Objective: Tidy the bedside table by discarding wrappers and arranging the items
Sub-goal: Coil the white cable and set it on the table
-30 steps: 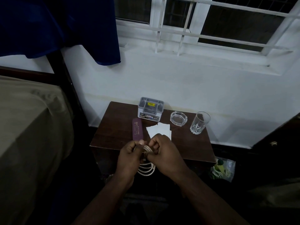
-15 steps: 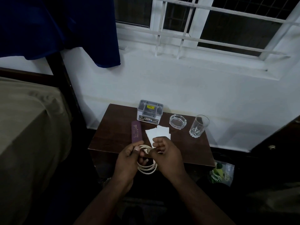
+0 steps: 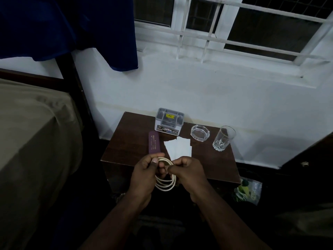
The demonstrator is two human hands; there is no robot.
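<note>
A white cable (image 3: 166,184) is coiled into loops in front of the dark wooden bedside table (image 3: 126,141). My left hand (image 3: 144,177) grips the coil at its top left. My right hand (image 3: 187,175) pinches the cable on the right side of the coil. On the table lie a purple case (image 3: 154,143), white papers (image 3: 178,147), a grey organiser box (image 3: 169,121), a glass ashtray (image 3: 200,132) and an upright drinking glass (image 3: 223,138).
A bed with an olive sheet (image 3: 32,141) and a dark frame stands at the left. A clear bag holding wrappers (image 3: 247,191) sits on the floor to the right of the table. A white wall and barred window are behind; blue cloth (image 3: 72,24) hangs top left.
The coil hangs lower and shows more loops than a second ago. Both hands stay on the cable at the table's front edge, with the fingers shifted along it.
</note>
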